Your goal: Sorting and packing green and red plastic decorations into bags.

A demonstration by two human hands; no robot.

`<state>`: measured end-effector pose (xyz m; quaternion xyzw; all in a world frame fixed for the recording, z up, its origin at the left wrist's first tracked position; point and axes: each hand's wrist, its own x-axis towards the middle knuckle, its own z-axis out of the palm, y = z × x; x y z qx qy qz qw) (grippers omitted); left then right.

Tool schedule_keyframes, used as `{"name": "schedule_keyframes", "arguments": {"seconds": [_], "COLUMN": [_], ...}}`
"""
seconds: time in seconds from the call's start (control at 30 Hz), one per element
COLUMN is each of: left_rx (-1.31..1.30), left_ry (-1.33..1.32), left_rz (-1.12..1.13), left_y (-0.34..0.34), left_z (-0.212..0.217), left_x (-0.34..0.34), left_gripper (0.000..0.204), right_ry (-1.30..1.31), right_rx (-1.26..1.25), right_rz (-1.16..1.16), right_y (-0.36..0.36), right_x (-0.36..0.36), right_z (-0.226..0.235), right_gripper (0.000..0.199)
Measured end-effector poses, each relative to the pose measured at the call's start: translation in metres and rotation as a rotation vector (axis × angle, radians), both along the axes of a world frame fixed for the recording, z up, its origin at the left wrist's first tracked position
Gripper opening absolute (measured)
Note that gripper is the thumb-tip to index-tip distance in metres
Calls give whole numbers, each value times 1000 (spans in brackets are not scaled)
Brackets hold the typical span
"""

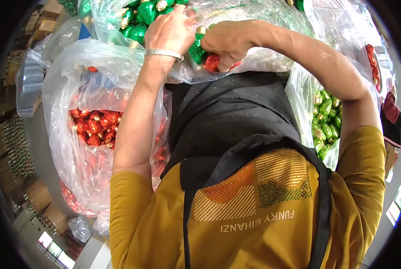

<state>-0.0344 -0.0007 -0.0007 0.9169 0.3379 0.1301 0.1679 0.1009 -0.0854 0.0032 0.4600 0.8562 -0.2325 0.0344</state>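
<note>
My left hand [171, 32], with a silvery bracelet at the wrist, reaches to the far side beside several green glitter Christmas ornaments [147, 12]. Its fingers point away from me and are mostly hidden behind the back of the hand. To its right, my right hand [226, 43] bends inward with its fingers curled down over a red glitter ornament [212, 62]. A green glitter ornament [197, 48] with a gold cap sits between the two hands, against the right one. Both ornaments lie over clear plastic [265, 56] just beyond my lap.
On my left stands a large clear plastic bag [59, 94] with shiny red ornaments [95, 127] inside. Light-green ornaments [328, 116] fill another bag at my right. Red ornaments [373, 67] show at the far right, and cardboard boxes [41, 197] at the far left.
</note>
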Motion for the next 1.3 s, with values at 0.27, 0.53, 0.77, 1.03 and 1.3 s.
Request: {"name": "schedule_keyframes", "arguments": {"seconds": [0.27,0.53,0.77,1.03,1.3], "left_rx": [51,-418,-284,-1035,-1226], "left_ry": [-134,-54,-146,-170,-463], "left_rz": [8,-76,167,31,84], "left_y": [4,20,-10,20,19], "left_z": [-17,-6,-8,-15,-29], "left_x": [1,6,11,5,-8], "left_gripper": [41,41,39,32,21], "right_ry": [168,-308,-19,-102,-219], "right_rx": [-352,-152,-179,-342,-143], "right_rz": [-195,-59,11,-212,-252], "right_y": [-2,1,-4,2,-1], "right_x": [17,7,24,22,4], "right_z": [9,25,2,18,16], "right_gripper": [32,39,25,15,30]}}
